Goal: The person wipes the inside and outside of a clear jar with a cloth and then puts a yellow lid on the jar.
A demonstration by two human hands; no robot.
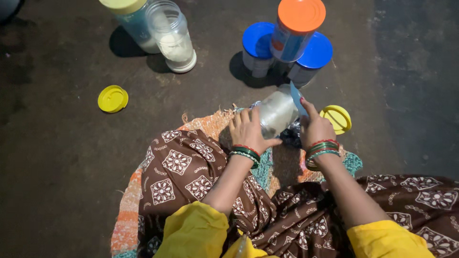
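I sit on a woven mat (129, 200) on a dark floor. My left hand (247, 130) wraps around a clear plastic jar (277, 112) that lies tilted in front of my lap. My right hand (315, 128) holds a thin light-blue card-like piece (296, 98) at the jar's mouth. Both wrists carry red and green bangles. What is inside the jar cannot be told.
A yellow lid (337, 118) lies just right of my right hand, another yellow lid (113, 99) at the left. Behind stand an orange-lidded jar (297, 28), two blue-lidded jars (257, 47) (313, 55), an open clear jar with white powder (173, 38) and a yellow-lidded jar (130, 19).
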